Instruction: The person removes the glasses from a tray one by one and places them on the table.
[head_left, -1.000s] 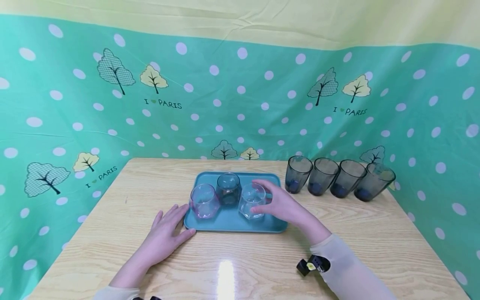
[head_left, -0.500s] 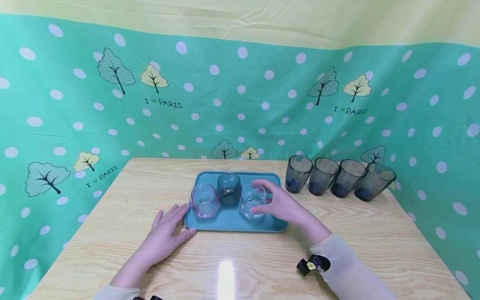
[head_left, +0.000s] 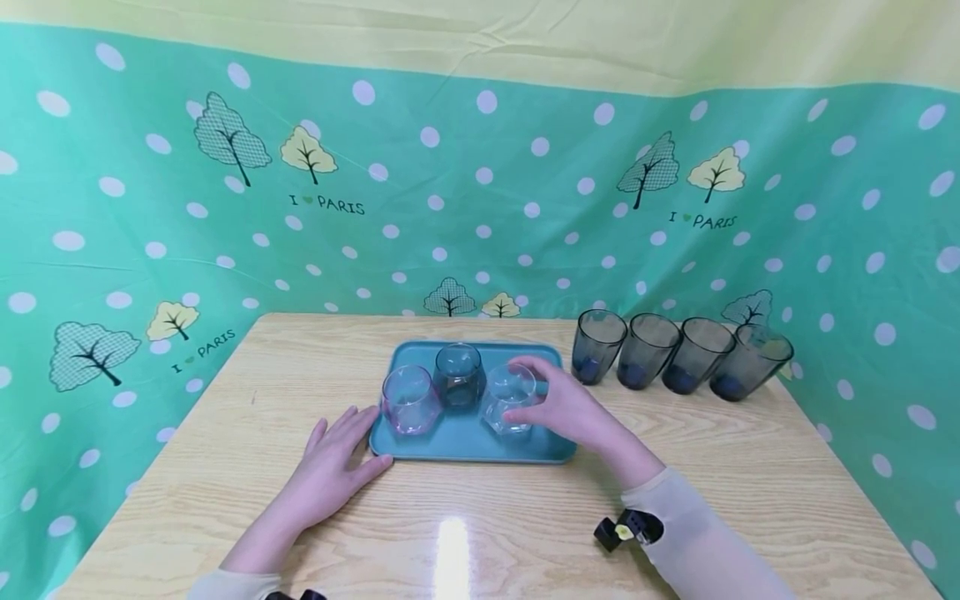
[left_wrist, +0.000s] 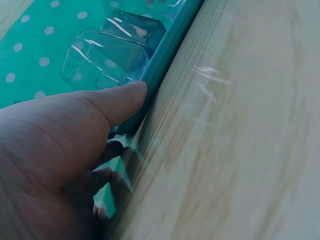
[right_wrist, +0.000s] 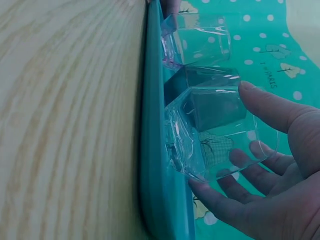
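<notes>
On a blue tray (head_left: 457,450) stand three short glasses. The pink-tinted glass (head_left: 409,402) is at the left, the dark grey-blue glass (head_left: 459,377) at the back middle. My right hand (head_left: 567,410) holds the clear glass (head_left: 496,410) at the tray's right, thumb and fingers spread around its sides. In the right wrist view this faceted clear glass (right_wrist: 215,142) is upright, close over the tray. My left hand (head_left: 333,471) rests at the tray's front left corner, fingers along the left edge. Its thumb (left_wrist: 122,102) lies on the front rim in the left wrist view.
Several tall dark grey tumblers (head_left: 651,352) stand in a row at the table's back right, the rightmost (head_left: 750,364) nearest the side curtain. The wooden table (head_left: 465,533) backs onto a green dotted curtain (head_left: 480,208).
My right hand and the clear glass have shifted very slightly to the right. The left hand, the tray and the other glasses look unmoved.
</notes>
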